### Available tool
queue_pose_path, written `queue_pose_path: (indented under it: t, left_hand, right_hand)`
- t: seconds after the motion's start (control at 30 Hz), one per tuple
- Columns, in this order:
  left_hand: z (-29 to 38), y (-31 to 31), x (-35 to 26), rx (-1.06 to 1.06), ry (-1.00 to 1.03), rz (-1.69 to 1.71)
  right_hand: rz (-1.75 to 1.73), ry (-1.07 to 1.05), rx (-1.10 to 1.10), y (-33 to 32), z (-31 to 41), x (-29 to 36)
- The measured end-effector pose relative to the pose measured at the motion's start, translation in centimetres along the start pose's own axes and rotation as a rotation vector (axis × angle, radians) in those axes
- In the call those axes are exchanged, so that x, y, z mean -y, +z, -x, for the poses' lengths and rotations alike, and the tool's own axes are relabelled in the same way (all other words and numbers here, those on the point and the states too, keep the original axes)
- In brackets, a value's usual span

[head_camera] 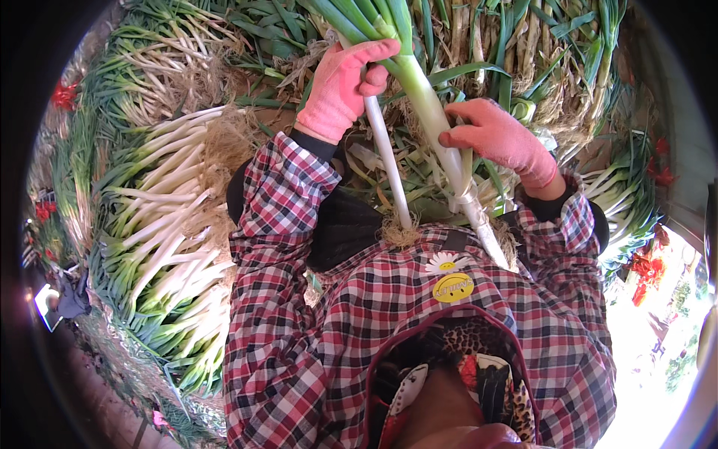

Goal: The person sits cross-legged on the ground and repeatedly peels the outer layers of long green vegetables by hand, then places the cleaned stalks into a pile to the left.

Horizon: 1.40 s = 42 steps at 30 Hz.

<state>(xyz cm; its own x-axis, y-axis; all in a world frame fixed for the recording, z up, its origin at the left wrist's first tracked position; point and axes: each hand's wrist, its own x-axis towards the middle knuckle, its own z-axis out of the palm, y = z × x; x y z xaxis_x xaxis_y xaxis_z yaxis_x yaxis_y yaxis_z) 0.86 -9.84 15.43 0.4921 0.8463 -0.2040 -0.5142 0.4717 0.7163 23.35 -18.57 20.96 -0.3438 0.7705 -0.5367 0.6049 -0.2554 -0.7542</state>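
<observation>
Two long leeks or large green onions slant down in front of my plaid smock. My left hand (348, 84), in a pink knit glove, grips the upper stem of the thin white one (387, 151), whose rooted end hangs by my lap; its thumb or finger reaches across the leaves of the thick one (429, 106). My right hand (499, 137), gloved alike, has its fingers at the thick stalk's side, on a loose outer leaf layer (466, 163) that hangs from the stalk. Lower down, peeled-back skin bunches around this stalk.
A big pile of white-stemmed green onions (168, 224) lies at the left, roots inward. More unpeeled stalks with dry roots (527, 56) lie at the top right. Loose leaves and peelings (364, 163) cover the ground before me. Another small pile (617, 191) lies at the right.
</observation>
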Motion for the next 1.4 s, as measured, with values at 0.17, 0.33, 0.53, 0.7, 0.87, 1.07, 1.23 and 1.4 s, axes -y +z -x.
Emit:
queue_pose_path:
  t: [0.17, 0.33, 0.53, 0.7, 0.87, 1.07, 1.23, 1.4]
  left_hand:
    - [-0.3, -0.1, 0.0, 0.091, 0.057, -0.02]
    - [-1.4, -0.9, -0.5, 0.443, -0.098, 0.355]
    - [-2.0, -1.3, 0.5, 0.689, -0.103, 0.626]
    - [-2.7, -1.0, 1.3, 0.693, -0.163, 0.772]
    - [-2.1, -0.2, 1.8, 0.643, -0.243, 0.508]
    - [-2.1, -2.0, -1.9, 0.541, 0.015, 0.49]
    - [-1.5, -5.2, -5.7, 0.333, 0.145, 0.431]
    - [0.8, -6.6, -10.5, 0.281, 0.262, 0.459]
  right_hand:
    - [-0.12, 0.044, -0.049, -0.4, -0.2, -1.9]
    - [-0.515, -0.199, -0.1, 1.6, 0.1, -3.9]
    - [-1.364, 0.006, -0.255, 5.5, 1.8, -6.6]
    - [-1.42, -0.191, -0.829, 3.3, 1.1, -8.8]
    - [-1.254, -0.252, -0.642, 0.8, 0.3, -6.4]
    - [-1.313, -1.152, 0.418, -0.5, 1.7, -1.7]
    - [-0.263, -0.182, 0.374, -2.3, 8.2, -8.9]
    - [0.656, 0.2, 0.308, -1.0, 11.4, -20.7]
